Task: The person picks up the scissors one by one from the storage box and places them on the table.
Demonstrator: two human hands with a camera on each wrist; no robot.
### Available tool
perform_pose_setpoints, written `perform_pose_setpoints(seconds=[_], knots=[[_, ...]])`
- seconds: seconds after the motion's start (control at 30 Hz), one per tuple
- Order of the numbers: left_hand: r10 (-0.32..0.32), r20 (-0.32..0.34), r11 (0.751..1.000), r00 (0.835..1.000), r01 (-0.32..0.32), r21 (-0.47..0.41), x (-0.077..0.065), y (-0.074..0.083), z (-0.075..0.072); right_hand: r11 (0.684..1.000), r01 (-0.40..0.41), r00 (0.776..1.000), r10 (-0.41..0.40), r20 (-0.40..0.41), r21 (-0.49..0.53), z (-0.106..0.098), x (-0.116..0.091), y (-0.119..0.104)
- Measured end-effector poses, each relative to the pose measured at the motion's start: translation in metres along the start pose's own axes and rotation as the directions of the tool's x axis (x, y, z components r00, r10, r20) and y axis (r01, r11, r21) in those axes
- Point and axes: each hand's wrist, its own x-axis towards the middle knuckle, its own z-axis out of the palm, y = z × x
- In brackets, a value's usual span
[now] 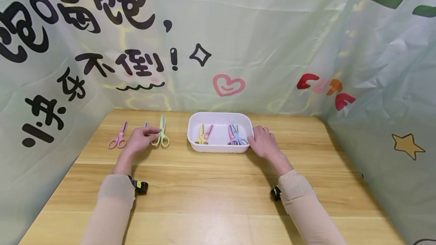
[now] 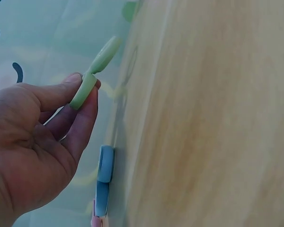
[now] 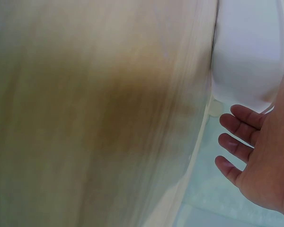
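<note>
Pointing blades-first toward the printed backdrop (image 1: 265, 44), the pale-green scissors (image 1: 162, 127) ran near-to-far along their long axis, left of the white bin (image 1: 218, 148), and the left hand (image 1: 139, 140) had them pinched between thumb and fingertips! Blue scissors (image 2: 104, 168) sat just beside, partly covered; pink scissors (image 1: 120, 137) lay farther left. Across the wooden table (image 1: 218, 188), the right hand (image 1: 264, 143), fingers spread, touched the bin's right end.
</note>
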Motion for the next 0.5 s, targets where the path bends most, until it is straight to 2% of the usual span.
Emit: perform_pose_setpoints(seconds=[0.5], knots=[[0.007, 0.012, 0.995, 1.0, -0.008, 0.104, 0.0015, -0.0035, 0.0024, 1.0, 0.003, 1.0, -0.003, 0.001, 0.014, -0.002, -0.0011, -0.0018]])
